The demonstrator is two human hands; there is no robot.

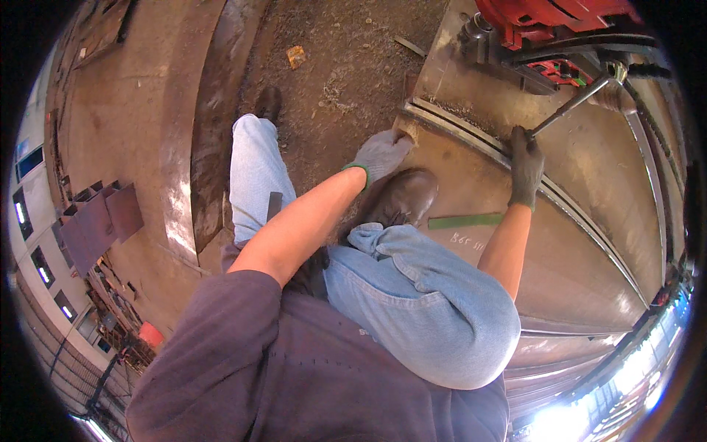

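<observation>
My left hand (384,153), in a grey glove with a green cuff, is at the corner of a brown steel plate (471,180). Its fingers are curled, and what they hold, if anything, is hidden. My right hand (526,169), in a darker glove, is closed on the lower end of a slim metal rod (571,109). That rod slopes up to the right, toward a red machine (560,18). Between my hands, a narrow metal strip (471,134) with a dark gap runs along the plate and passes beside my right hand.
A flat green bar (465,221) lies on the plate near chalk marks. My boot (412,193) rests by the plate's edge. Gritty ground with a crumpled orange wrapper (296,57) lies beyond. Dark cables (589,48) hang by the machine. Metal boxes (99,221) stand far left.
</observation>
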